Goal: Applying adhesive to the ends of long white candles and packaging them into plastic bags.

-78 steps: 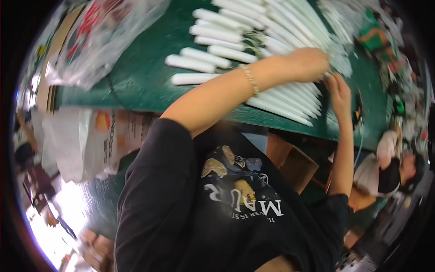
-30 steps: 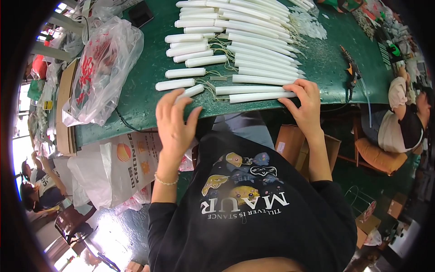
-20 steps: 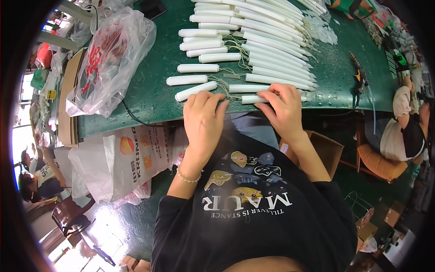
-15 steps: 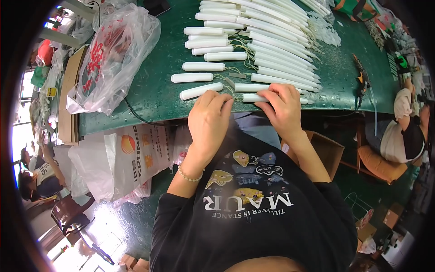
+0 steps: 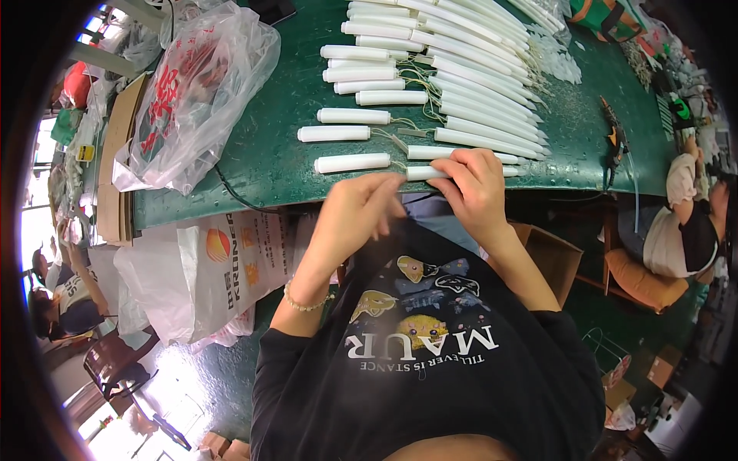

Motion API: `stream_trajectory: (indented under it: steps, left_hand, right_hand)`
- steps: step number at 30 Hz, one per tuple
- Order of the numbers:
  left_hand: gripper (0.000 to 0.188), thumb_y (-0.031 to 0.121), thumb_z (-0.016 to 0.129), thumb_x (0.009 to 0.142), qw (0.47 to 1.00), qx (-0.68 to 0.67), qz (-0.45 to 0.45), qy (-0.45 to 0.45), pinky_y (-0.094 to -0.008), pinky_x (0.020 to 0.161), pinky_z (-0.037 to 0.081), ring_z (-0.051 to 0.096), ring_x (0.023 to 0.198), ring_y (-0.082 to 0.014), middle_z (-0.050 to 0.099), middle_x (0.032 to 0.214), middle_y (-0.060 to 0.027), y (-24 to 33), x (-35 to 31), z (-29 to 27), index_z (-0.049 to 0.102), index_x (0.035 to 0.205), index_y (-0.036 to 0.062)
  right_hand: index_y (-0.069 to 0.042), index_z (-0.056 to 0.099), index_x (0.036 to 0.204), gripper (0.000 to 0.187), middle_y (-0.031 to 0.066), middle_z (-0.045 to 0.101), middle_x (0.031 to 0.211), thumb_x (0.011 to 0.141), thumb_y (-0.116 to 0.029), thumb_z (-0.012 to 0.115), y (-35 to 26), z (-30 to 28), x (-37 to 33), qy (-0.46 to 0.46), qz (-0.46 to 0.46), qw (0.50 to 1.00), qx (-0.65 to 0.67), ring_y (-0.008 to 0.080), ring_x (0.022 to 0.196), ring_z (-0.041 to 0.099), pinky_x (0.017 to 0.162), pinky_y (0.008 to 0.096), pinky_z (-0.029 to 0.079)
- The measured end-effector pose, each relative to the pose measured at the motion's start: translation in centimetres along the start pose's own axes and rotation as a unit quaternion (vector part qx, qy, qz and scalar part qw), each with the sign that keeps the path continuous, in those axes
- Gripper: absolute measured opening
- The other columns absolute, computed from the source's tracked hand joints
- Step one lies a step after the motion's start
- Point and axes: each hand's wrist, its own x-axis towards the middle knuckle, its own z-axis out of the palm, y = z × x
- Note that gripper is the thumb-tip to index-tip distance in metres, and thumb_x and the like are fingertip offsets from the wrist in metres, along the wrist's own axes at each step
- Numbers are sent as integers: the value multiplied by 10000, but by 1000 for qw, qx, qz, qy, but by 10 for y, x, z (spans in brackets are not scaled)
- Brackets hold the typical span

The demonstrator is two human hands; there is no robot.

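Observation:
My right hand (image 5: pixel 475 184) pinches a long white candle-shaped tube (image 5: pixel 419 174) close to the front edge of the green table. Its tapered end sticks out to the right past my fingers. Thin wires join it to a short white cylinder (image 5: pixel 352 163) lying to its left. My left hand (image 5: pixel 357 209) is just off the table edge below that cylinder, its fingers loosely stretched and holding nothing. Beyond my hands lie rows of matching parts: short white cylinders (image 5: pixel 355 116) on the left, long pointed tubes (image 5: pixel 492 135) on the right, with pale wires between them.
A clear plastic bag (image 5: pixel 207 84) covers the table's left end. Orange-handled pliers (image 5: pixel 613 144) lie at the right, near a heap of translucent bits (image 5: pixel 560 61). A large white sack (image 5: pixel 184 269) stands below the table. Another person (image 5: pixel 673 215) sits at the far right.
My left hand has come away from the short cylinder and wires and drawn back toward me. That cylinder now lies straighter along the edge. My right hand stays on its tube.

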Motion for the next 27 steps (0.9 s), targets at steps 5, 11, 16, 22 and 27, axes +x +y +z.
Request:
stream_trajectory:
  steps: [5, 11, 16, 22, 27]
  left_hand:
    - [195, 92, 631, 867, 836, 359, 338, 240, -275, 539, 432, 518, 561, -141, 576, 733, -63, 5, 15, -9, 671, 1052, 45]
    - [141, 93, 671, 792, 760, 485, 375, 217, -366, 665, 455, 561, 769, -266, 569, 774, -84, 17, 38, -11, 666, 928, 53]
    - [66, 110, 664, 788, 757, 505, 366, 196, -381, 677, 458, 571, 790, -278, 580, 778, -80, 19, 44, -14, 657, 813, 49]
    - [93, 136, 660, 798, 757, 529, 344, 167, -390, 667, 458, 586, 773, -281, 588, 772, -92, 23, 50, -12, 664, 808, 44]
    - [128, 148, 641, 841, 825, 451, 293, 174, -388, 628, 470, 614, 685, -296, 630, 759, -122, 22, 48, -5, 668, 853, 23]
  right_hand:
    - [-75, 676, 914, 241, 51, 581, 904, 687, -96, 754, -3, -4, 3, -2, 9, 1000, 4, 260, 843, 534, 751, 359, 418]
    - [-36, 666, 937, 198, 77, 561, 901, 747, -71, 709, -1, -6, 13, 13, 53, 998, 34, 274, 849, 531, 751, 359, 436]
    - [-24, 663, 938, 186, 95, 553, 909, 763, -75, 697, 1, -14, 31, -71, 65, 995, 28, 283, 864, 535, 759, 356, 447]
    - [-22, 652, 928, 192, 93, 557, 885, 755, -90, 700, 3, -16, 46, -149, 25, 989, 6, 288, 860, 537, 755, 373, 453]
    - [-19, 642, 920, 201, 90, 555, 868, 745, -92, 707, 6, -2, 42, -93, 12, 996, 4, 282, 843, 540, 728, 368, 452]
